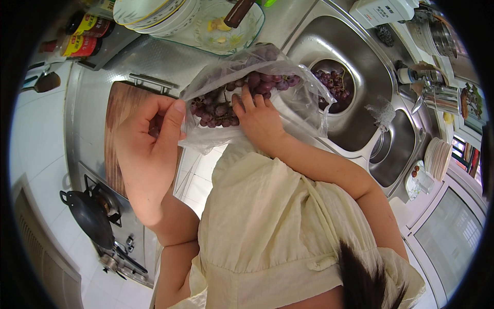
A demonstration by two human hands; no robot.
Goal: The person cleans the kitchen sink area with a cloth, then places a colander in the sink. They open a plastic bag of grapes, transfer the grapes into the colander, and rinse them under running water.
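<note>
A clear plastic bag lies spread on the counter's near edge, its mouth toward me. Inside are bunches of dark purple grapes. My left hand pinches the bag's left rim between thumb and fingers. Reaching into the bag's mouth, my right hand rests against the grapes with its fingers bent slightly apart; its fingertips are partly hidden among them. I see no grape bunch lifted in it. More grapes sit in a round bowl in the larger sink basin, to the right of the bag.
The steel double sink is on the right. A wooden cutting board lies left, with a wok on the stove nearer me. Stacked plates, a glass tray and sauce bottles stand at the back.
</note>
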